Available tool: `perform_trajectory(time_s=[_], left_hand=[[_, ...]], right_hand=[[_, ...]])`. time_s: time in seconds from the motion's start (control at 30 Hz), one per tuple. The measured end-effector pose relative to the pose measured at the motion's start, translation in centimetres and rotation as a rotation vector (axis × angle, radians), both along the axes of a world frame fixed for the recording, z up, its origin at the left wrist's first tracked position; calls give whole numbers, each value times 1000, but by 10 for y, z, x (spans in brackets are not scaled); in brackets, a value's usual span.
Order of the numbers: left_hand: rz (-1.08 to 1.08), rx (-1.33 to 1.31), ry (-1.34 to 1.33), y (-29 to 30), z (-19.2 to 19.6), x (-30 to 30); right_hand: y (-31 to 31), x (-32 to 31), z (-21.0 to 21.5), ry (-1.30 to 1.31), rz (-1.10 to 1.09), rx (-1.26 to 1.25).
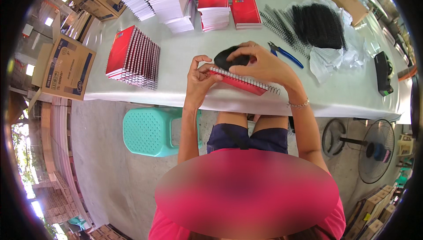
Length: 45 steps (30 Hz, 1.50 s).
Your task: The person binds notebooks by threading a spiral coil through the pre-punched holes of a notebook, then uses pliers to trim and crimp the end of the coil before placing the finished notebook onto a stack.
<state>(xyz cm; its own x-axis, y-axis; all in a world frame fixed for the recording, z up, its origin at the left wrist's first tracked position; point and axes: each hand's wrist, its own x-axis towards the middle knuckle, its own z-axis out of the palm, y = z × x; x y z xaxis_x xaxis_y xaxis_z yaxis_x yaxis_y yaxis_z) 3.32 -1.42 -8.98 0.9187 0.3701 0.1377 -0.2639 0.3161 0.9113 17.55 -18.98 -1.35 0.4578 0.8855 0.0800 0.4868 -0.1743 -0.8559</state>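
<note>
Pale bench [174, 57], near edge: my left grip [198, 81] pinches a notebook [243, 84]; my right grip [266, 64] curls over a black object [224, 58], closure unclear.

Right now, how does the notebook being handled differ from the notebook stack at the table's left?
The handled notebook is single; the left stack has many notebooks. The handled notebook is held; the left stack stands untouched. Both show red covers and spiral coils.
</note>
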Motion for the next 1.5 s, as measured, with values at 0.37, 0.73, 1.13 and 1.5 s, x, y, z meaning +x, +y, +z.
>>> perform_trajectory(time_s=[0.37,0.73,1.13,1.5], left_hand=[[380,99,-18,-22,-9,0],[312,154,89,-31,7,-5],[209,325,129,-25,20,-12],[279,372,142,-33,29,-16]], right_hand=[[-33,9,-59,-672,-749,-343],[-51,-13,-22,-462,-902,275],[-8,-106,-24,-545,-418,392],[2,-110,-35,-561,-419,380]])
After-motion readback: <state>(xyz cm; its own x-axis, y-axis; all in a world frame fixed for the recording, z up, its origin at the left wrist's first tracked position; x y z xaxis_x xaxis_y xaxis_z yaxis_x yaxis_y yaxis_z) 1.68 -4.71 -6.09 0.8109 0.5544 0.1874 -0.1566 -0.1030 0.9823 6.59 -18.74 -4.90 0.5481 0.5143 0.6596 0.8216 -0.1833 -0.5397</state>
